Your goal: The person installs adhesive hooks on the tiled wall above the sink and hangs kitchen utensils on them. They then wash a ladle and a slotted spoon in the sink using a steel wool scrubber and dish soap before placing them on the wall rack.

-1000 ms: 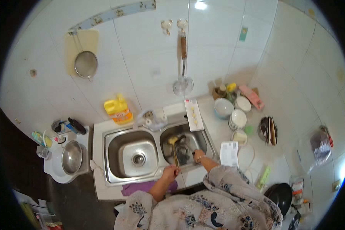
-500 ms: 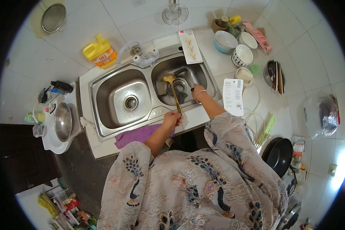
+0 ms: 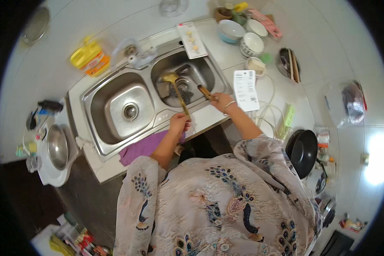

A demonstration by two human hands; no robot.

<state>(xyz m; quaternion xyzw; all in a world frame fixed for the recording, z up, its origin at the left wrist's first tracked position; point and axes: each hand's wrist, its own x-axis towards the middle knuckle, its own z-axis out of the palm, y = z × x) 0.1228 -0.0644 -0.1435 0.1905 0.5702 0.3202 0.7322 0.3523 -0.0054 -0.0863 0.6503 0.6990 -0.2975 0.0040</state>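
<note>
My left hand (image 3: 180, 123) is closed round the handle end of a gold-coloured ladle (image 3: 178, 91). The ladle's bowl lies over the right sink basin (image 3: 203, 69), beside a brownish sponge-like block (image 3: 163, 90). A dark mesh scouring pad (image 3: 184, 96) rests by that basin's drain. At the basin's near right edge, my right hand (image 3: 220, 102) grips a slim brown utensil with a dark end (image 3: 205, 91), pointing into the basin. Its kind is not clear.
An unoccupied left basin (image 3: 109, 94) adjoins. Purple cloth (image 3: 136, 150) lies at the counter's front edge. White packaging cards (image 3: 246, 91) and bowls (image 3: 251, 44) stand right; a yellow jug (image 3: 89, 57) stands behind left. A power strip (image 3: 289, 115) and black pan (image 3: 302, 153) are farther right.
My right hand has drawn back from the basin toward its near right edge, bringing the brown utensil into sight. My left hand keeps the ladle; the whole view has shifted.
</note>
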